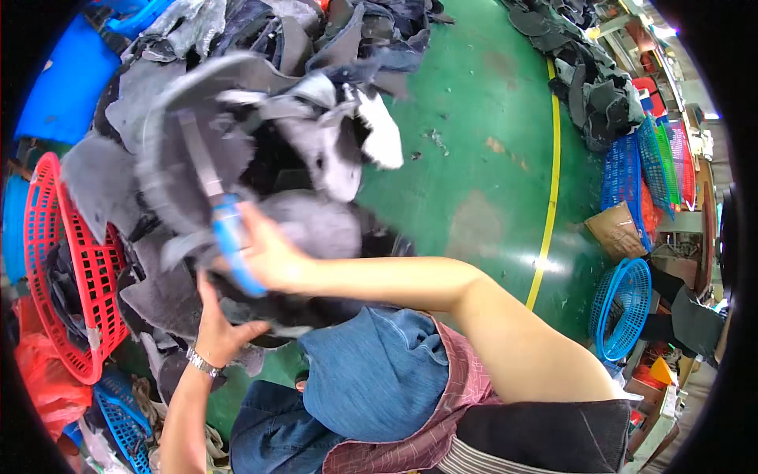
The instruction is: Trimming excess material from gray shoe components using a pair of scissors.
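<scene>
My right hand [272, 254] is closed round the blue handles of a pair of scissors [227, 229]. The metal blades point up and away from me, over a curved grey padded piece [170, 158], blurred by motion. Just nearer to me, my left hand [223, 330], with a metal watch on its wrist, grips the edge of a dark grey fabric piece [280, 324]; some of its fingers are hidden. Around both hands lies a heap of grey fuzzy pieces [106, 178], and a white fluffy piece [380, 130] shows at its right side.
A red plastic basket [91, 276] stands tilted at the left, near a blue barrel [67, 83]. A yellow line [555, 158] crosses the green floor [474, 142]. At the right are a blue basket [620, 308], stacked coloured baskets [624, 174] and another dark heap [588, 95].
</scene>
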A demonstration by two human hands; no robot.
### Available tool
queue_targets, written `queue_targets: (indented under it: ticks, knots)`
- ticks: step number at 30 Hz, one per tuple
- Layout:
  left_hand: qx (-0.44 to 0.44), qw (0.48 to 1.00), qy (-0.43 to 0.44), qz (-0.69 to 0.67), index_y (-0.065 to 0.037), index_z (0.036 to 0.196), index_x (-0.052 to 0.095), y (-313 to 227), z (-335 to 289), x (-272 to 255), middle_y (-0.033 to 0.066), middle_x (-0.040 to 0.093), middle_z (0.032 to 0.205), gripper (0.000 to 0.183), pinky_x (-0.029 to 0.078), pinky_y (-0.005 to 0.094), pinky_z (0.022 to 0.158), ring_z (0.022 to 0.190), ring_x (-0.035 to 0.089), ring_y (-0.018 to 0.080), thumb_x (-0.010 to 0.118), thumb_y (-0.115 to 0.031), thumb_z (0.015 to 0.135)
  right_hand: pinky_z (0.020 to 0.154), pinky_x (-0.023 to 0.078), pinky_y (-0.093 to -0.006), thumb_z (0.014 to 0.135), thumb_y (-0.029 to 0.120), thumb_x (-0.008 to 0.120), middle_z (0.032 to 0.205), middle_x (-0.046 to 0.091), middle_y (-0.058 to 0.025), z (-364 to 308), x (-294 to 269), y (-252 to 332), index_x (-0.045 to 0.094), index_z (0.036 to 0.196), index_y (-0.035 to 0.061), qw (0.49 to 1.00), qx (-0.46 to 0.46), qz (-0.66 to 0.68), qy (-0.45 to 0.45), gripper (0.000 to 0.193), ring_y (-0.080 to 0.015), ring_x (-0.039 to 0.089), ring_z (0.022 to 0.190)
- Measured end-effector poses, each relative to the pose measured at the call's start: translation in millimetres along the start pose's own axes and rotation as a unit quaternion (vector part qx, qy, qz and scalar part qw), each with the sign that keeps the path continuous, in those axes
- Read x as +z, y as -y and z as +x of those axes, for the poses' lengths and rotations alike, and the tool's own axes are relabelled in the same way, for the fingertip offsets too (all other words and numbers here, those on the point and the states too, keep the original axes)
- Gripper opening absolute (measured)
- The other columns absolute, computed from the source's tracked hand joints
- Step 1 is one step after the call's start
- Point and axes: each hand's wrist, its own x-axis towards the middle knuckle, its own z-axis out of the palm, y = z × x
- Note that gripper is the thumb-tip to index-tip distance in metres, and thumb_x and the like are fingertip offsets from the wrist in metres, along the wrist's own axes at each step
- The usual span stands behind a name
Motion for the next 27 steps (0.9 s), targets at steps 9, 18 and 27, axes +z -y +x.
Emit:
queue_targets:
  ticks: [9,18,27]
  knots:
    - [-0.139,0.923,-0.265,-0.241,-0.007,0.109,0.053,77.5,-46.0,-86.0,0.0046,0.055,0.107,0.036,0.037,0.034,0.089,0.1,0.05,0.0189,0.059,-0.014,0.074,0.073,0.045,-0.0419,0.063,0.029,0.062,0.095,0.057,-0.0157,39.7,66.3,-14.1,0.049,0.106,0.0079,0.852,-0.159,-0.433,0.246,0.049,-0.0341,0.056,0.087]
    - [-0.29,0.85,-0.435,0.066,0.004,0.08,0.06,153.4,-194.6,-277.3,0.0073,0.06,0.087,0.028,0.042,0.0295,0.076,0.079,0.055,0.0188,0.064,-0.018,0.063,0.063,0.046,-0.0416,0.066,0.029,0.067,0.088,0.059,-0.0121,24.2,-130.1,6.6,0.05,0.104,0.0094,0.68,-0.278,-0.674,0.079,0.046,-0.0302,0.059,0.076]
    - [-0.465,0.746,-0.112,0.463,0.006,0.096,0.057,62.1,-123.2,-179.7,0.0219,0.06,0.092,0.066,0.046,0.0367,0.077,0.087,0.059,0.0293,0.059,-0.053,0.066,0.058,0.047,-0.0336,0.07,0.014,0.06,0.076,0.058,-0.0116,117.2,-95.8,-34.2,0.046,0.102,0.0006,0.943,0.047,-0.299,-0.139,0.038,-0.0238,0.058,0.065]
